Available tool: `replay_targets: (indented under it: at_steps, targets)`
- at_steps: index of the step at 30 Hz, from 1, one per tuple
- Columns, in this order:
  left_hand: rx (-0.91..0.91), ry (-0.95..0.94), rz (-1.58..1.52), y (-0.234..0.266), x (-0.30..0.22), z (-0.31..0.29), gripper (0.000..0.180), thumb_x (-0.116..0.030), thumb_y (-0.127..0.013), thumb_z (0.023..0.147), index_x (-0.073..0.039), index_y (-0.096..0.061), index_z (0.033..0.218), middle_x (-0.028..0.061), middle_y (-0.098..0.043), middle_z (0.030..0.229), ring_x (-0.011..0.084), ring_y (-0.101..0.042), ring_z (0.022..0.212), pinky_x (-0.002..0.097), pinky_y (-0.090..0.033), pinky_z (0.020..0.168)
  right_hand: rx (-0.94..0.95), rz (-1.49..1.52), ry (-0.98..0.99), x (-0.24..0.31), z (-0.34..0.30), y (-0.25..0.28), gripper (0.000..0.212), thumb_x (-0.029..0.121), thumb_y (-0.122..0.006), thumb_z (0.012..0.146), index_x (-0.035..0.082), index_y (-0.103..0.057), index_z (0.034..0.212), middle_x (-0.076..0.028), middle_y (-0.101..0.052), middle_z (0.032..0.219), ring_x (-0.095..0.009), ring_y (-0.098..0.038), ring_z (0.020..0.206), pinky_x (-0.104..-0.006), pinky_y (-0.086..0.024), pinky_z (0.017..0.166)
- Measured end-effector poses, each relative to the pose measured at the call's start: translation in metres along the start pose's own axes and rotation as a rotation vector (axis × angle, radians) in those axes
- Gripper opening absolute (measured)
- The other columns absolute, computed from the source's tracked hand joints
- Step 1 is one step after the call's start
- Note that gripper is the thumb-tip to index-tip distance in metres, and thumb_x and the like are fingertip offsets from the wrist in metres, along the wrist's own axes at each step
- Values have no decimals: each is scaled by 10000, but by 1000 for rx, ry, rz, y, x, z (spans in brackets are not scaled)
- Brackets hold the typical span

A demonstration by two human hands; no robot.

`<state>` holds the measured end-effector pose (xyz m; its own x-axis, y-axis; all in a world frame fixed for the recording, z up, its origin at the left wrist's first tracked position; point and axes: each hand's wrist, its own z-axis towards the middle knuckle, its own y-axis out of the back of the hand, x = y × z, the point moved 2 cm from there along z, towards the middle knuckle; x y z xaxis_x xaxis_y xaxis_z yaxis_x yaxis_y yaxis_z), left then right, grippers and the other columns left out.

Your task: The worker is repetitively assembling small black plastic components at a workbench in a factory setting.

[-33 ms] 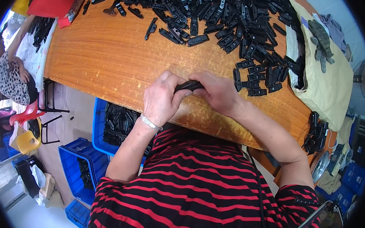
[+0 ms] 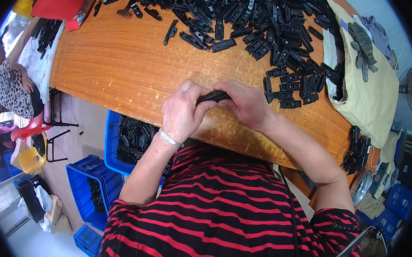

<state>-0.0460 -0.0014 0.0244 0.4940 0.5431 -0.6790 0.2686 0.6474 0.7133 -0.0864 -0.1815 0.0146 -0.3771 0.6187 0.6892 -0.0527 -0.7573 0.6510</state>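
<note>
Both hands meet at the near edge of the wooden table [image 2: 124, 70], over one black plastic part [image 2: 213, 97]. Left hand [image 2: 182, 111] clenched around the part's near end, right hand [image 2: 246, 104] gripping its far end, fingers curled over it. Part held just above the tabletop, between the two palms; mostly covered, so exact shape hard to tell, probably a short flat bar like the rest.

Progress: big heap of black parts [image 2: 251, 22] across the far half of the table, a smaller set laid out in rows [image 2: 290, 89] just right of the hands. Blue crate [image 2: 119, 141] below the table edge partly filled with similar black pieces. Plenty left in the heap, judged early to middle.

Materials: glossy orange varnished wood, worn pale near the edge; matte hard plastic, slotted, rectangular. Beige cloth [image 2: 366, 92] at right, soft, creased. Thin metal bracelet [image 2: 169, 138] on left wrist.
</note>
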Motion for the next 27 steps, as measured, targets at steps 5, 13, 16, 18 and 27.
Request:
replay_targets:
  at_steps: [5, 13, 16, 18, 27]
  targets:
    - [8, 55, -114, 4, 6, -11, 199, -184, -738, 781, -59, -648, 907, 126, -607, 847, 339, -615, 768, 403, -501, 671, 12, 37, -5, 3, -1, -7, 308, 195, -712, 834, 65, -592, 1086, -117, -648, 889, -278, -668, 770, -337, -505, 638]
    - [394, 202, 111, 125, 55, -48, 266, -178, -784, 737, -48, -686, 948, 132, -660, 887, 293, -654, 757, 363, -510, 679, 105, -107, -45, -28, 32, 14, 277, 206, -696, 837, 70, -618, 1066, -106, -603, 991, -261, -649, 727, -347, -524, 653]
    - [242, 93, 204, 131, 53, -32, 277, -177, -777, 743, -46, -685, 969, 140, -654, 888, 302, -652, 792, 368, -512, 704, -32, -405, -32, -41, 55, 19, 255, 167, -674, 835, 67, -617, 1063, -114, -589, 1044, -312, -644, 762, -384, -534, 675]
    - [64, 134, 177, 116, 55, -6, 277, -185, -765, 756, -50, -679, 981, 138, -647, 895, 314, -644, 838, 378, -513, 726, -32, -472, -51, -45, 66, 16, 242, 150, -663, 835, 65, -614, 1056, -118, -580, 1070, -333, -641, 786, -405, -536, 686]
    - [-353, -25, 302, 43, 86, 112, 229, -184, -697, 819, -50, -666, 1002, 149, -636, 963, 333, -615, 930, 420, -502, 783, 194, -523, -223, -41, 72, 23, 258, 161, -633, 865, 52, -606, 1097, -153, -582, 1009, -358, -631, 848, -432, -517, 729]
